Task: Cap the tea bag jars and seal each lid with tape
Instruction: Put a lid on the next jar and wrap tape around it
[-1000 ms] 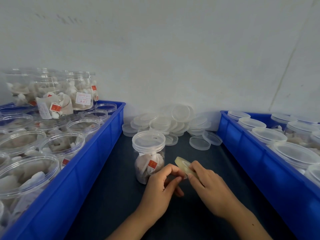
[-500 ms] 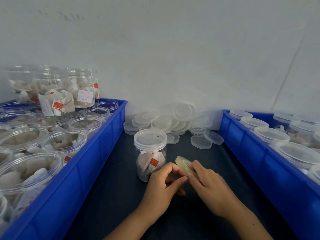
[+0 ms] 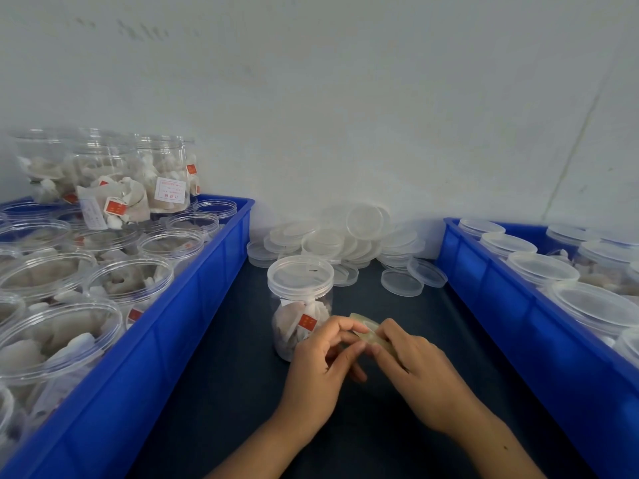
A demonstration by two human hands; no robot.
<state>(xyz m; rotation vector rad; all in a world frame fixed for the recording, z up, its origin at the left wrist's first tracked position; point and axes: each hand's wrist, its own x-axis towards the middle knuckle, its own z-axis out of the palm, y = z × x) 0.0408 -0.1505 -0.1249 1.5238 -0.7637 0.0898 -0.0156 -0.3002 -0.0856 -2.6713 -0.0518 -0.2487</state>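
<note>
A capped jar [image 3: 300,305] of tea bags stands upright on the dark table [image 3: 221,392], its long axis vertical and its clear lid [image 3: 300,274] facing up. Just in front of it and to its right, both hands hold a roll of tape [image 3: 367,329]. The roll is tilted on edge, its flat face turned up and toward the left. The right hand [image 3: 420,369] grips the roll from the right, fingers curled around its rim. The left hand [image 3: 320,361] meets it from the left, thumb and forefinger pinching at the roll's near edge; I cannot tell whether a loose tape end is between them. A heap of loose lids [image 3: 345,242] lies against the wall behind the jar. A blue bin [image 3: 145,368] of open jars sits on the left, another blue bin [image 3: 539,340] of capped jars on the right.
</note>
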